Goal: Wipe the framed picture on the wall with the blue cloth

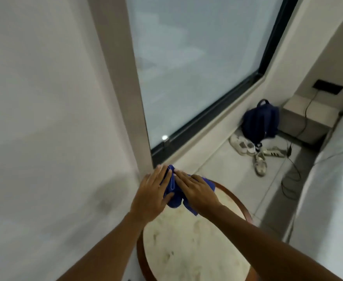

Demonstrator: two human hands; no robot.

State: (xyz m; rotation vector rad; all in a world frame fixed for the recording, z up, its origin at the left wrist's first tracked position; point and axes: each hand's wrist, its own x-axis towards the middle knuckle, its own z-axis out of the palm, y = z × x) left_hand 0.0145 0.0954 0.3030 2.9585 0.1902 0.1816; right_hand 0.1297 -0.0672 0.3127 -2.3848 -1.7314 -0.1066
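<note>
Both hands are seen at the far edge of a round table [190, 246], whose pale marbled top is ringed by a reddish-brown wooden rim. Between them a bunched blue cloth [173, 196] is held. The left hand [153, 194] is laid against the cloth's left side, fingers extended and thumb pressed into the fabric. The right hand [197, 190] is spread flat over the cloth's right part, and a fold is seen hanging below its wrist. The cloth appears to be resting at or just above the tabletop; which cannot be told.

A white wall [45, 118] is seen on the left, and a large frosted window [197, 63] with a dark frame stands ahead. On the tiled floor beyond, a dark blue backpack [261, 121] is propped near the window ledge, with several white shoes [251, 152] scattered just in front of it. A black cable [292, 169] is trailed across the floor beside a white bed [332, 189].
</note>
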